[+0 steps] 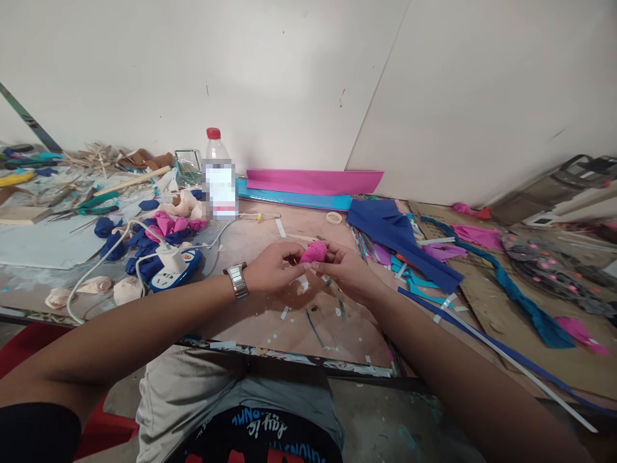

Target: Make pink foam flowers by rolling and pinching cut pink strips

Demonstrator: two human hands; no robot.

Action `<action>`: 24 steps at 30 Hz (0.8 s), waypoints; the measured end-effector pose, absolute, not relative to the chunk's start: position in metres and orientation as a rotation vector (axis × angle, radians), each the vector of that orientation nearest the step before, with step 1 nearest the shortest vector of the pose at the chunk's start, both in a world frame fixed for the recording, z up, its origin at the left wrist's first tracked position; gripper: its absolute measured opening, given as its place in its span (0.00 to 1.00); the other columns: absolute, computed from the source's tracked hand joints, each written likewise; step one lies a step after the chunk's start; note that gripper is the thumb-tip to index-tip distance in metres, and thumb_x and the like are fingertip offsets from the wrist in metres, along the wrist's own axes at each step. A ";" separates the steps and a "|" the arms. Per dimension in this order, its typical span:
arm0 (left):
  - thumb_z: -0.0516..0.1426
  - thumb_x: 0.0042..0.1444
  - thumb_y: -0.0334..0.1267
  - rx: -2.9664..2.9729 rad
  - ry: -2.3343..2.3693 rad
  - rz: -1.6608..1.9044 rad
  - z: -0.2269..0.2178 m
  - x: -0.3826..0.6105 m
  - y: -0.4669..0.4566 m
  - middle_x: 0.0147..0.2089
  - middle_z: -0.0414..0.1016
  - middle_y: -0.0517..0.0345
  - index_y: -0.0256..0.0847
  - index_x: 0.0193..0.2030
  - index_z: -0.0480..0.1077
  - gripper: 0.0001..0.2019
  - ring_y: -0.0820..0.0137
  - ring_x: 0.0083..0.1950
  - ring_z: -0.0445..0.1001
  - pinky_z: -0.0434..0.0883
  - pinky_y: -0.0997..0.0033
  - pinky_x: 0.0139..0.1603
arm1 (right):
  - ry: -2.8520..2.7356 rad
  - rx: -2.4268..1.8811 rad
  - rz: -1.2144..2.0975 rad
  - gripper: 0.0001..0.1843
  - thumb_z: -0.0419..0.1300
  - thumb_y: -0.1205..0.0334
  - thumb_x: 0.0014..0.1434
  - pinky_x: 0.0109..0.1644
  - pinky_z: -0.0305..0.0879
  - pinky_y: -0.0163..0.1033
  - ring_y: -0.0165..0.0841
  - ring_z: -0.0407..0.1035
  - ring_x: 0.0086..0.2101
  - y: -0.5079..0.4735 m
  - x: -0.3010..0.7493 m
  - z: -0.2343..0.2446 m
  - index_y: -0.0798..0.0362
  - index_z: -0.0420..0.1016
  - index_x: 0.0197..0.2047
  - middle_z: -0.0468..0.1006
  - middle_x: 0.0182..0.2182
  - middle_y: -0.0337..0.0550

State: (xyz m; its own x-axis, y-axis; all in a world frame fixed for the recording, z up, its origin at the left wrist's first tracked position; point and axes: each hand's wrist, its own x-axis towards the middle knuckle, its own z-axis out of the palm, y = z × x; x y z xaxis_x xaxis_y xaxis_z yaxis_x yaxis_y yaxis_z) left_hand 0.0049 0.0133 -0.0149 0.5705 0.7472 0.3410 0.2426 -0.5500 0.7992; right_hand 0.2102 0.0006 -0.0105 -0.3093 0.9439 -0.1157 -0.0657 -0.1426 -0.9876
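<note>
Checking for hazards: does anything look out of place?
The power strip lies among blue and pink paper flowers, its white cable looping near the table edge. The left hand and right hand pinch a pink paper piece.

Craft workshop, paper scraps (405, 241), scissors (91, 206)

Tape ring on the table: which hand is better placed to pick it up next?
Probably the right hand: the tape ring lies straight beyond it, farther from the left hand. Both now pinch the pink roll.

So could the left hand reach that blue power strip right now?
Probably yes: the power strip lies near the left hand with nothing between, though it holds the pink piece.
</note>
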 end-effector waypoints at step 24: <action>0.56 0.57 0.36 2.159 0.883 0.937 -0.013 0.004 0.012 0.34 0.76 0.57 0.39 0.34 0.73 0.05 0.68 0.37 0.72 0.67 0.69 0.40 | -1.783 -1.108 1.083 0.12 0.68 0.57 0.56 0.43 0.67 0.39 0.34 0.69 0.38 -0.008 0.208 -0.004 0.51 0.76 0.41 0.76 0.37 0.39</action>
